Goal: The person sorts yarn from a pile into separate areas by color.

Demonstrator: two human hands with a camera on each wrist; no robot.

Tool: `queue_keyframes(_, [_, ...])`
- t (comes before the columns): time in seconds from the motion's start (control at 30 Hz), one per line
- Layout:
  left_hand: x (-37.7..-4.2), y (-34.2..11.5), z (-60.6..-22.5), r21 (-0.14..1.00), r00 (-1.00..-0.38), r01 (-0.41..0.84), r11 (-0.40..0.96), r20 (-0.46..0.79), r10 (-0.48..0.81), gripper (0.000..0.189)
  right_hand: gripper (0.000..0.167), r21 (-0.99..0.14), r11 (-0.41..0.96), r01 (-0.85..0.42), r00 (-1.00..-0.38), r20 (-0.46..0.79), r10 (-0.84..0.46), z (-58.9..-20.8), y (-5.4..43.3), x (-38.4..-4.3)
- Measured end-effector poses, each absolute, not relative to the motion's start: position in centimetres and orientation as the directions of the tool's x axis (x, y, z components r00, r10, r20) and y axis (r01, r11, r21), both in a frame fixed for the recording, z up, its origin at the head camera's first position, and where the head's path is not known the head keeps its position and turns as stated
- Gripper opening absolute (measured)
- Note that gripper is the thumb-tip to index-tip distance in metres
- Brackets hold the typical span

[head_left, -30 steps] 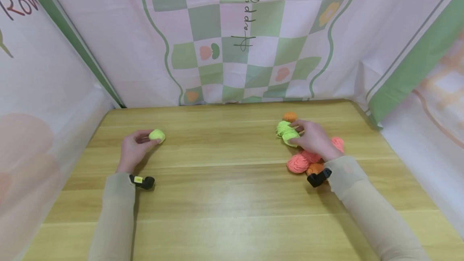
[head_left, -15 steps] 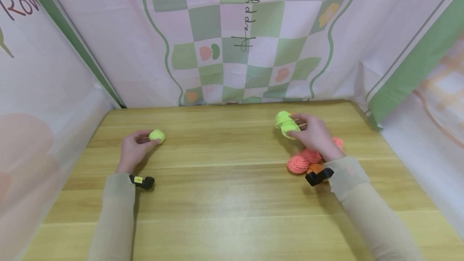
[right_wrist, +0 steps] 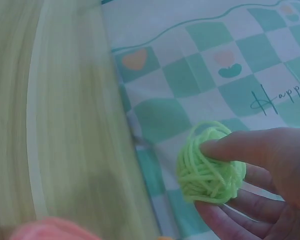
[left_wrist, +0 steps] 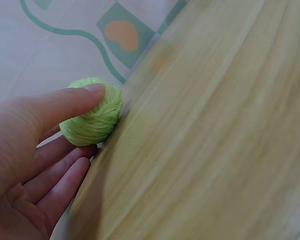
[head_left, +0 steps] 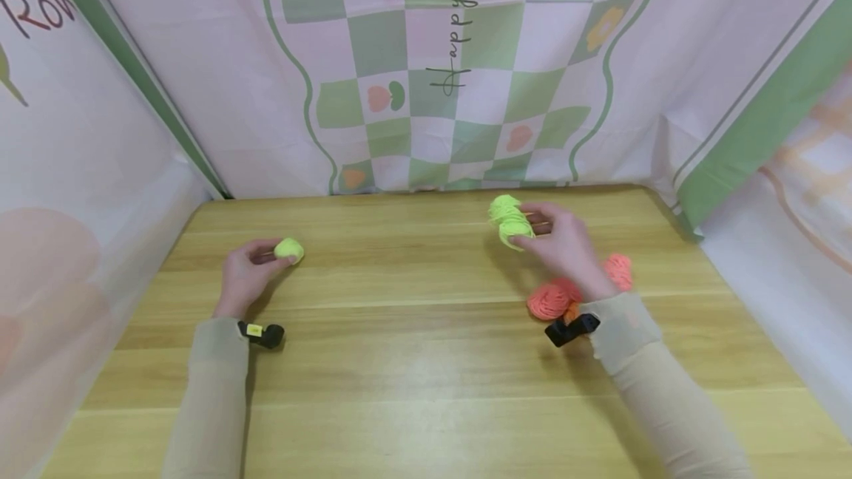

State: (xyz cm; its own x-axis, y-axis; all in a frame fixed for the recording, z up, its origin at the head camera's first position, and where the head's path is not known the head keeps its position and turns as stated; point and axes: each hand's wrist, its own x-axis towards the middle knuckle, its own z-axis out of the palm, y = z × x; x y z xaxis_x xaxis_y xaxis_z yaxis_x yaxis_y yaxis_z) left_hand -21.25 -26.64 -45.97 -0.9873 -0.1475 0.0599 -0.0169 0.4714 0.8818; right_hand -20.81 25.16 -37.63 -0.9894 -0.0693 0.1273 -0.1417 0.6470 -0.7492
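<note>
At the table's left, my left hand (head_left: 245,276) pinches a small lime-green yarn ball (head_left: 289,250) between thumb and fingers, close at the tabletop. The left wrist view shows the thumb across the top of this yarn ball (left_wrist: 95,117) and the fingers beneath it. My right hand (head_left: 562,242) holds lime-green yarn (head_left: 511,222) above the back right of the table; two lumps of it show from the head. In the right wrist view, thumb and fingers grip a loosely wound yarn ball (right_wrist: 210,170) with a loose loop on top.
Below my right wrist lie coral yarn balls (head_left: 549,300) and an orange one (head_left: 572,312), partly covered by the wrist camera. Another coral ball (head_left: 619,272) sits right of the hand. A printed curtain (head_left: 433,131) rises behind the wooden table (head_left: 399,361).
My right hand has lifted the lime-green yarn off the table and carried it left and back. The orange ball behind it is now hidden. My left hand has stayed in place.
</note>
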Motion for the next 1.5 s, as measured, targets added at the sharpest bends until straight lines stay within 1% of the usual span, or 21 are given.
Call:
queue_keyframes(0.17, [-21.2, -26.6, -46.0, 0.886, -0.988, -0.021, 0.464, 0.054, -0.148, 0.056, 0.057, -0.762, 0.621, -0.183, -0.983, 0.16, -0.094, -38.1, 24.0, -20.8])
queue_keyframes(0.3, [-21.3, -26.5, -46.0, 0.886, -0.988, -0.019, 0.463, 0.056, -0.147, 0.056, 0.056, -0.763, 0.617, -0.193, -0.981, 0.145, -0.127, -38.5, 23.2, -20.7])
queue_keyframes(0.4, [-21.2, -26.5, -46.0, 0.886, -0.987, -0.018, 0.463, 0.058, -0.148, 0.056, 0.054, -0.754, 0.621, -0.216, -0.976, 0.14, -0.169, -39.1, 22.6, -20.6])
queue_keyframes(0.63, [-21.2, -26.6, -46.0, 0.889, -0.987, -0.016, 0.457, 0.06, -0.151, 0.056, 0.052, -0.681, 0.668, -0.299, -0.948, 0.13, -0.292, -40.8, 20.9, -20.2])
queue_keyframes(0.8, [-21.3, -26.7, -46.2, 0.886, -0.986, -0.016, 0.463, 0.062, -0.152, 0.056, 0.051, -0.693, 0.63, -0.349, -0.921, 0.13, -0.367, -41.9, 19.0, -20.2])
queue_keyframes(1.2, [-21.3, -26.8, -46.2, 0.886, -0.987, -0.012, 0.464, 0.064, -0.149, 0.057, 0.053, -0.746, 0.568, -0.348, -0.907, 0.116, -0.404, -43.3, 14.0, -21.7])
queue_keyframes(1.5, [-21.2, -26.8, -46.1, 0.885, -0.988, -0.021, 0.465, 0.052, -0.143, 0.058, 0.053, -0.776, 0.539, -0.327, -0.906, 0.097, -0.412, -43.2, 10.9, -22.1])
